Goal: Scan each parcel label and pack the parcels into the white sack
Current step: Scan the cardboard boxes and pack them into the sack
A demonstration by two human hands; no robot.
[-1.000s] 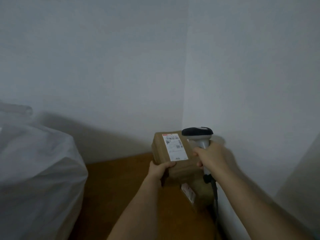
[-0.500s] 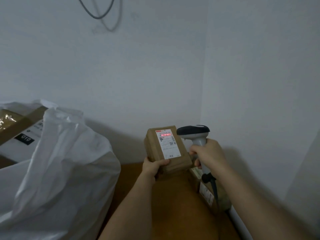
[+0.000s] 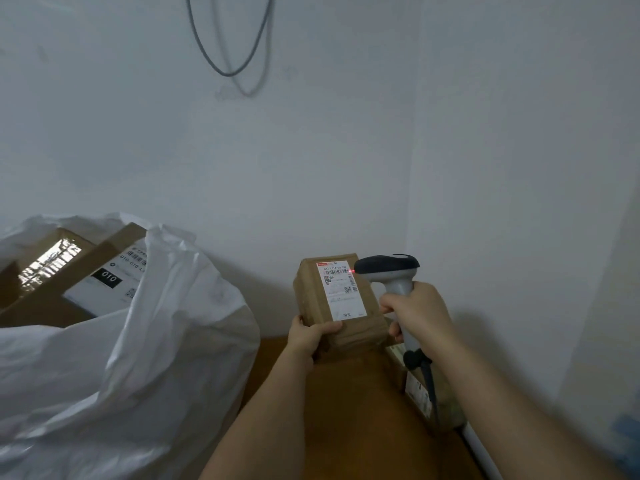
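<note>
My left hand point(image 3: 310, 336) grips the lower corner of a brown cardboard parcel point(image 3: 311, 299), held upright with its white label point(image 3: 341, 292) facing me. My right hand point(image 3: 417, 311) holds the handle of a grey and black barcode scanner point(image 3: 388, 270), whose head points at the label's upper right edge, where a small red light shows. The white sack point(image 3: 138, 358) stands open at the left with several boxed parcels point(image 3: 86, 282) inside. Another brown parcel point(image 3: 419, 389) lies on the surface under my right forearm.
A brown wooden surface point(image 3: 346, 410) lies below my arms. White walls meet in a corner just behind the parcel. A grey cable loop point(image 3: 228, 46) hangs on the wall above. The scanner's dark cord point(image 3: 427, 379) runs down beside the lying parcel.
The view has swung left and up, bringing the sack's open mouth and its boxes into sight. The red scan line on the label has shrunk to a dot at the scanner's nose.
</note>
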